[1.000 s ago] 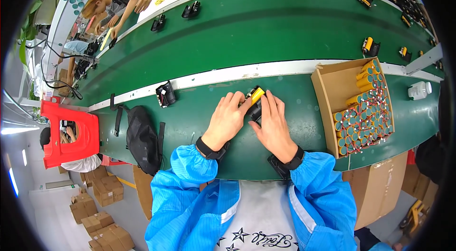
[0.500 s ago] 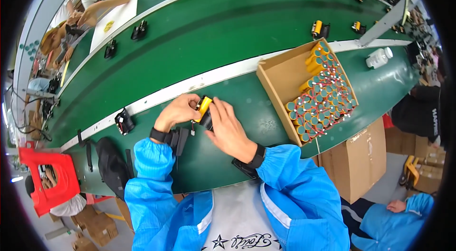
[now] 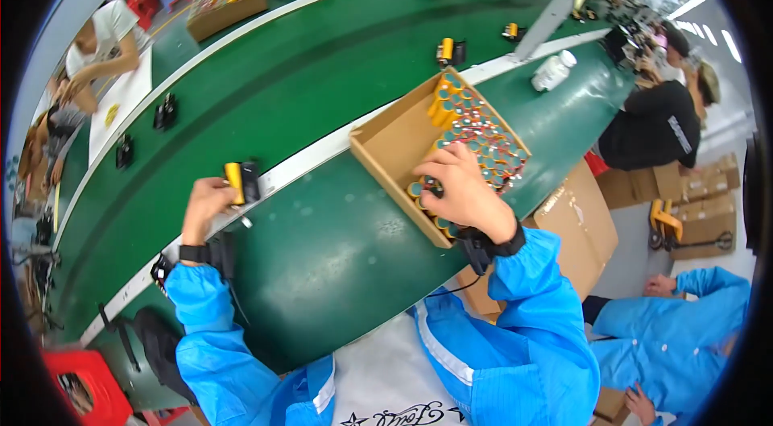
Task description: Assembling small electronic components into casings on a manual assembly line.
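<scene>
The left hand, at centre left of the frame, grips a yellow-and-black part and holds it at the white strip that edges the green belt. The right hand, right of centre, reaches into a cardboard box with fingers curled around a small dark piece among the round cells packed there. The box sits on the green surface, tilted, with yellow cylinders along its upper side. More yellow-and-black parts ride the belt higher in the frame. A white bottle lies at upper right. Other people work at the upper left and at the right edge.
</scene>
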`<state>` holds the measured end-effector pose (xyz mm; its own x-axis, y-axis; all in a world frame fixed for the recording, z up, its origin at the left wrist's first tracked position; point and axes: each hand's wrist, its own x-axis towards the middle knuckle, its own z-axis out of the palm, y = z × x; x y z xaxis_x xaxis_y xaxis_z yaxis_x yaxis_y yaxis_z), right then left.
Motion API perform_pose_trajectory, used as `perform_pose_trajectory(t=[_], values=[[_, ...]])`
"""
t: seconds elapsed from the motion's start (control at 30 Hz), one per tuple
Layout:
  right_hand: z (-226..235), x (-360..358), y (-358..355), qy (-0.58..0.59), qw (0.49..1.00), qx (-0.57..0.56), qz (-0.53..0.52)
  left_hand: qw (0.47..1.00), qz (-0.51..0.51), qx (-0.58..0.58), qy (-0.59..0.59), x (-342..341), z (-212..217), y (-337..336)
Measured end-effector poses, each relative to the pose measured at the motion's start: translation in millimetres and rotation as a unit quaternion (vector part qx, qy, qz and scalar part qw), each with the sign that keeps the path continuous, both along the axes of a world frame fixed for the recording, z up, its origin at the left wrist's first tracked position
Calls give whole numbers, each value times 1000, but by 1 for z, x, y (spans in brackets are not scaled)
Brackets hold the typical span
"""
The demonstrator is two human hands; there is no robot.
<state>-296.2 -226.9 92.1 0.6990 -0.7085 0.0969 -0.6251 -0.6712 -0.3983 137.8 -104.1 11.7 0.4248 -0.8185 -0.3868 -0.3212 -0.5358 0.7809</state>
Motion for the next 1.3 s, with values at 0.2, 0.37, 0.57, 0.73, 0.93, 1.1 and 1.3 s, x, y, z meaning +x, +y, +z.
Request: perform_pose_trajectory(t=[0.2,0.37,0.57,0.73,0.93,1.1,1.3], values=[[11,19,-4,120,992,27,40,991,113,-47,-44,59,-29,-34],[-5,24,-10,109,993,24,32,992,111,-58,-3,70,-36,-23],[-40,21,-4,78,990,-113,-32,963,30,-74,-257,44,-4,0],[4,26,49,-283,926,-214,-131,976,-45,-177,-117,-49,52,67],[-22,62,147,-452,891,40,1,944,-187,-257,-88,-192,83,97],[-59,60,166,-445,882,147,49,921,-378,-49,-80,-172,55,112],[-74,62,174,-610,762,204,-78,963,-204,-151,93,-193,27,131]])
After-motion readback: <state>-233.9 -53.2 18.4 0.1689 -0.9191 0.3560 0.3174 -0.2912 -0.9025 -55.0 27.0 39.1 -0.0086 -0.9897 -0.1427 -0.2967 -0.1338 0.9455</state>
